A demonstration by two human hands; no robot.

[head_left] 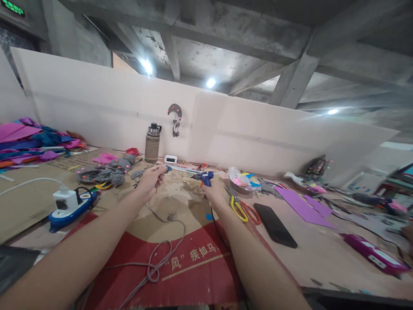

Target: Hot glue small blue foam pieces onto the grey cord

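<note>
Both my arms reach forward over a cardboard-covered table [180, 206]. My left hand [151, 178] is closed in a pinch on a small blue-tipped piece with a grey cord trailing from it. My right hand [211, 191] is wrapped round a blue hot glue gun [204, 177] whose nozzle points left toward the left hand. The grey cord [158, 262] lies in loops on the red printed cardboard below.
A blue power strip [69, 206] with a white charger sits at the left. Grey felt pieces [103, 172], a water bottle [152, 142], yellow and red scissors [243, 209], a black phone [275, 224], purple foam sheets [303, 206] and a white partition wall [226, 129] surround the work spot.
</note>
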